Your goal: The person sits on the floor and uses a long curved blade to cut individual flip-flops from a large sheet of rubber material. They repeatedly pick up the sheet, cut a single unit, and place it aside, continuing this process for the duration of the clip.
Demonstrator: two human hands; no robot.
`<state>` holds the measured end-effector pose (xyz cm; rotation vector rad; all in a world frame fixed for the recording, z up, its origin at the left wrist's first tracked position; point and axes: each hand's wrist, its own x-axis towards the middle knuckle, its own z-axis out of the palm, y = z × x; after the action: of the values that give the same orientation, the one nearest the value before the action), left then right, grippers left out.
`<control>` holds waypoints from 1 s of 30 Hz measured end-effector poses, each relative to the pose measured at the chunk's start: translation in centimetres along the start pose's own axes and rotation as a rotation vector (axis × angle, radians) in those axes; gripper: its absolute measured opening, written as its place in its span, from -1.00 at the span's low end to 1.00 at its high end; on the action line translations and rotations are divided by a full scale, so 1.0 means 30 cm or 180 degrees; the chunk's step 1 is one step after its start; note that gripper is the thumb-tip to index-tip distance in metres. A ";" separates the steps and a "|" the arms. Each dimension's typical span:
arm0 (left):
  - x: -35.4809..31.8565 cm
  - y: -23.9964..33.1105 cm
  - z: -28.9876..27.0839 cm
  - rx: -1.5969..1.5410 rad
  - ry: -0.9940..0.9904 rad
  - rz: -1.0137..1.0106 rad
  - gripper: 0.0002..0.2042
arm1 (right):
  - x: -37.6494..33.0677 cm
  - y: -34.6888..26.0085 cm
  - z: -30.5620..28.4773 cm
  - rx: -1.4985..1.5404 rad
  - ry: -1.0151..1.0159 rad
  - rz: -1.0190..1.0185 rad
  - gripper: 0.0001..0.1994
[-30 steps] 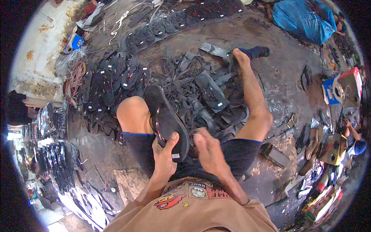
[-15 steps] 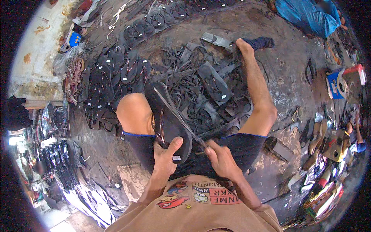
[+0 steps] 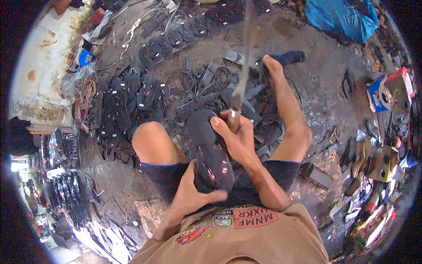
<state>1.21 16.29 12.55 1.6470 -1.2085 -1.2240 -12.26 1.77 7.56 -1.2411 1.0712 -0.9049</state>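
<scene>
A black flip-flop [image 3: 203, 138] with a shiny reddish-brown strap is held above my lap, between my knees. My left hand [image 3: 191, 193] is closed round its near end, thumb across the edge and fingers along the left side. My right hand [image 3: 239, 136] presses its thumb on the far end of the sole. The curled fingers of that hand grip a long, thin, blade-like tool [image 3: 243, 83], smeared by motion, with a brownish end in the hand. Beyond the flip-flop lies a heap of black rubber offcuts [image 3: 206, 83], partly hidden by my hand and the sole.
Labelled black sandals [image 3: 132, 88] lie piled at the left, and a row of more [image 3: 176, 37] runs along the back. A sock [image 3: 288, 58] is on my outstretched foot. At the right stand a blue box [image 3: 378, 97] and a dark block [image 3: 317, 176].
My right hand has moved up from the near side edge, where it pinched a strip, to the sole's far end. The flip-flop has shifted right and stands straighter, and the blurred tool now shows.
</scene>
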 end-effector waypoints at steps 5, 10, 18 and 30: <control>0.136 0.069 -0.067 -0.0861 0.0560 -0.0009 -0.49 | -0.184 -0.076 0.019 0.0226 -0.0061 -0.0403 -0.73; 0.050 0.102 -0.133 -0.2212 0.0151 -0.0788 -0.54 | -0.483 0.014 -0.169 -0.0749 -0.0453 -0.0133 -0.63; 0.012 0.054 -0.091 -0.1989 0.0354 -0.0979 -0.52 | -0.781 0.074 -0.245 -0.1871 -0.1016 0.0899 -0.67; 0.034 0.070 -0.113 -0.1133 -0.0172 -0.1071 -0.56 | -0.062 -0.152 -0.210 -0.1428 -0.2440 0.0097 -0.40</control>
<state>4.05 14.81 15.15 1.5909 -0.7042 -1.5951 -18.69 1.22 12.29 -1.7371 0.6698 -0.1040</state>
